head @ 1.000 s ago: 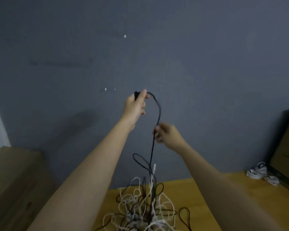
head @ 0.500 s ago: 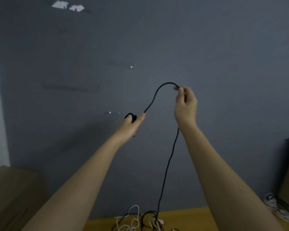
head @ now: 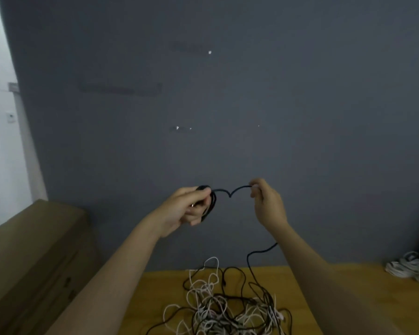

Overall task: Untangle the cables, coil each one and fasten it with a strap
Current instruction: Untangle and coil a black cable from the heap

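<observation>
The black cable [head: 230, 192] disappears behind the right hand [head: 267, 205] and forearm, reappearing lower down. Its small coil is partly covered by the left hand [head: 186, 207], so the number of loops is unclear. The tangled pile of cables [head: 225, 308] is cut off by the bottom edge. White bundles [head: 406, 268] at the right edge are blurred and cropped.

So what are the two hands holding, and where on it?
One black cable. The left hand grips its coiled loops; the right hand pinches the strand further along, and the rest trails to the tangle.
</observation>
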### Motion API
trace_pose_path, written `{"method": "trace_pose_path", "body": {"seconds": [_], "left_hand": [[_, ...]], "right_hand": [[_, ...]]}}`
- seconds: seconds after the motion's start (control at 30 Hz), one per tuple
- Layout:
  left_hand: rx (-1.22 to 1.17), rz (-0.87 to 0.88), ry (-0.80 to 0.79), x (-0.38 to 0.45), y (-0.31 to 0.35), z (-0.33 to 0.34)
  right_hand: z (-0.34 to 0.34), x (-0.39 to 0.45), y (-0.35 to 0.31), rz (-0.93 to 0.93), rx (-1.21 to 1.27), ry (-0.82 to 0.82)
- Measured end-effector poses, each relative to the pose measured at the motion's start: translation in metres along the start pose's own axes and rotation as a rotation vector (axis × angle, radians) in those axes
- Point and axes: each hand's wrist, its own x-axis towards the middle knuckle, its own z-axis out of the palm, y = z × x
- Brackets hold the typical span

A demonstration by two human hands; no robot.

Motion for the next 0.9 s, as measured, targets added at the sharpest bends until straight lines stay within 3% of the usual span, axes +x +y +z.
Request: {"method": "trace_pose_path", "body": {"seconds": [0.1, 0.2, 0.3, 0.4, 0.47, 0.6, 0.67, 0.77, 0.9], "left_hand": [[-0.18, 0.061, 0.016, -0.002, -0.004, 0.003], [-0.196, 0.09, 0.082, 0.005, -0.017, 0.006], [-0.102, 0.094, 0.174, 0.012, -0.037, 0.004], [-0.038, 0.054, 0.304, 0.017, -0.06, -0.002], [-0.045, 0.015, 0.373, 0.019, -0.075, -0.006], [-0.074, -0.103, 0.386, 0.01, -0.101, -0.007], [-0.046, -0.155, 0.344, 0.001, -0.108, 0.001], [-0.112, -0.187, 0.302, -0.011, -0.11, 0.015], [-0.219, -0.14, 0.285, -0.016, -0.115, 0.034]], "right_hand": [[0.03, -0.032, 0.003, -0.139, -0.107, -0.16], [0.063, -0.073, -0.004, -0.178, -0.039, -0.329], [0.081, -0.117, -0.017, -0.259, 0.07, -0.376], [0.077, -0.144, -0.024, -0.35, 0.102, -0.315], [0.068, -0.145, -0.022, -0.315, 0.138, -0.201], [0.049, -0.126, -0.005, -0.035, 0.143, 0.072], [0.043, -0.115, 0.007, 0.138, 0.105, 0.085], [0.052, -0.109, 0.027, 0.178, -0.167, -0.15], [0.077, -0.145, 0.024, -0.073, -0.491, -0.666]]}}
